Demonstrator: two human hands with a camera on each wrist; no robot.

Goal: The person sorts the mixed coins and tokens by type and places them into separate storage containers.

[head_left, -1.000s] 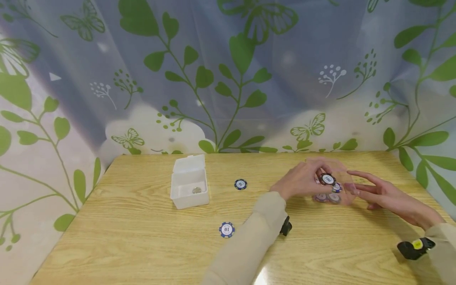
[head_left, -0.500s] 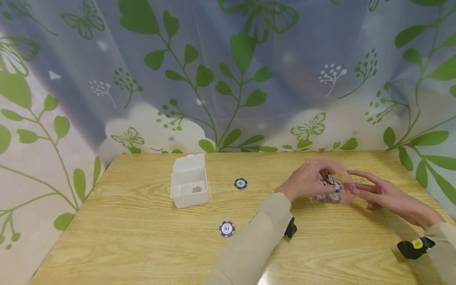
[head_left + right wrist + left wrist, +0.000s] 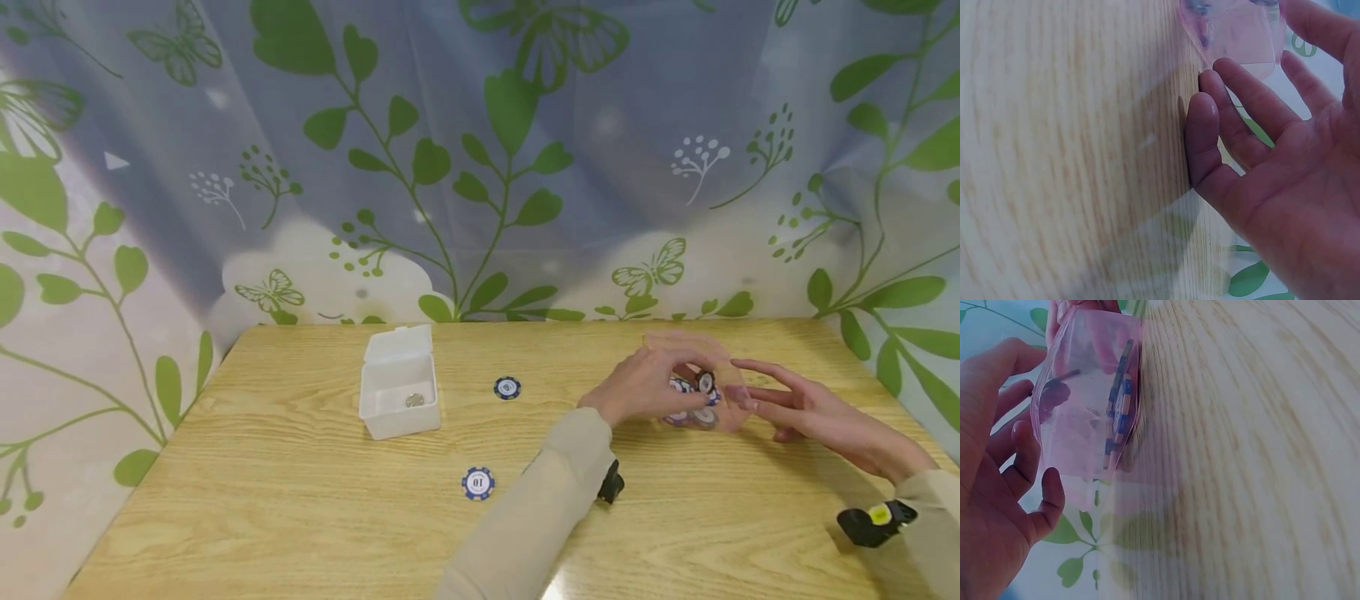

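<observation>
In the head view, my left hand (image 3: 637, 387) pinches a black-edged poker chip (image 3: 705, 382) at a see-through pink pouch (image 3: 693, 340). Through the pink film in the left wrist view, the dark chip (image 3: 1056, 392) shows near the left fingertips; whether it is fully inside cannot be told. Several blue and white poker chips (image 3: 1121, 409) lie inside the pouch along its lower side. My right hand (image 3: 817, 417) holds the pouch's right edge between thumb and fingers, its other fingers spread. Part of the pouch is hidden behind the left hand.
On the wooden table (image 3: 300, 517), one blue chip (image 3: 507, 387) lies left of the hands and a chip marked 10 (image 3: 477, 483) lies nearer. An open white box (image 3: 399, 425) with a silver coin (image 3: 414, 400) inside stands further left. A leaf-patterned curtain (image 3: 465, 167) hangs behind.
My left hand has moved slightly right, carrying the black chip deeper over the pouch. The chip turned edge-on midway and now faces up again. The right hand has stayed in place.
</observation>
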